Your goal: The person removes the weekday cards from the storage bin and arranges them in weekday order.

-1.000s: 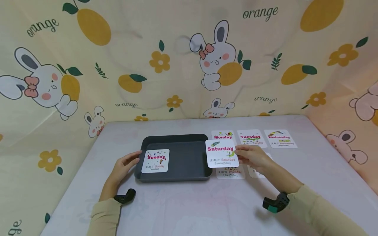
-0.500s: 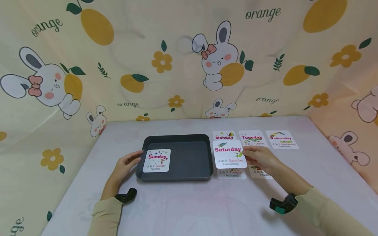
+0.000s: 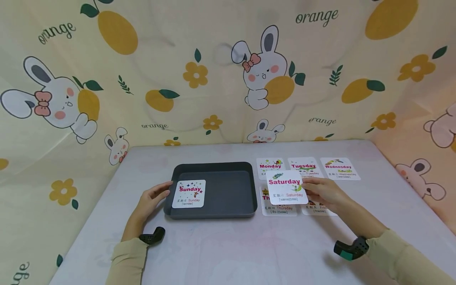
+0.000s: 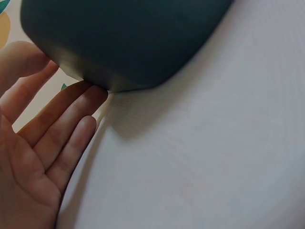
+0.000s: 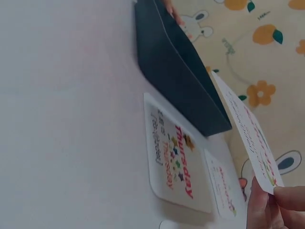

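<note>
My right hand [image 3: 325,192] pinches the right edge of a white Saturday flash card [image 3: 287,187] between thumb and fingers. The card is raised and tilted; it overlaps the Monday, Tuesday, Thursday and Friday cards in the head view. In the right wrist view the Saturday card [image 5: 248,131] shows almost edge-on, above the Thursday card [image 5: 178,152]. A dark grey tray [image 3: 228,211] lies left of these cards, and a Sunday card [image 3: 189,194] is in its left part. My left hand [image 3: 150,202] touches the tray's left side with fairly straight fingers, which reach its underside corner [image 4: 109,78] in the left wrist view.
On the table at the right lie the Monday [image 3: 265,163], Tuesday [image 3: 305,162] and Wednesday [image 3: 339,168] cards, with the Thursday [image 3: 279,210] and Friday [image 3: 318,211] cards in a nearer row. A patterned cloth [image 3: 213,79] hangs behind the table.
My right hand has carried the Saturday card rightward, away from the tray's right rim and over the laid-out cards. My left hand has stayed at the tray.
</note>
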Motion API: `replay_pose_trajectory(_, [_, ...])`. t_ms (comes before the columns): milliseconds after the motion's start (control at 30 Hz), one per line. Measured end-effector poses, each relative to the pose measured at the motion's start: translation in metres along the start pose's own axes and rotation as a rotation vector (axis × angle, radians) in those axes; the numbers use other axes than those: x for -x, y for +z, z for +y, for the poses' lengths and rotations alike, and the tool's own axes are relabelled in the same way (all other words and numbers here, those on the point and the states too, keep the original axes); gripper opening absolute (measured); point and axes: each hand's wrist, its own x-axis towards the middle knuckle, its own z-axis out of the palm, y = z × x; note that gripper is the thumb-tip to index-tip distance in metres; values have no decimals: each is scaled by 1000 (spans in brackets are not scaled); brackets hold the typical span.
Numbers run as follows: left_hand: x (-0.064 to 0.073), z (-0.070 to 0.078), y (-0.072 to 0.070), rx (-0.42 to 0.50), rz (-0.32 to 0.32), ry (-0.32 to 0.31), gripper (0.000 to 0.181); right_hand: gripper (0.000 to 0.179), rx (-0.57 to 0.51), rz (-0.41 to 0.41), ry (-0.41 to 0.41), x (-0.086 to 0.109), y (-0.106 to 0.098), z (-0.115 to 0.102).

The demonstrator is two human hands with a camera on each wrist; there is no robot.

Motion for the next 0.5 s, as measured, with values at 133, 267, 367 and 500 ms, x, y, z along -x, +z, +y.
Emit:
replay_pose_trajectory(133, [0, 0, 0, 8, 0, -4, 50, 55, 6, -3, 2, 1, -4, 3])
replay_pose_trajectory(267, [1, 0, 0, 6, 1, -4, 50, 56, 6, -1, 7, 2, -8, 7])
replay_pose_trajectory(367, [1, 1, 0, 7, 0, -4, 51, 55, -1, -7, 6, 2, -13, 9])
replay_pose_trajectory(500, [0, 1, 1, 9, -3, -5, 50, 55, -4, -19, 2, 3, -21, 12])
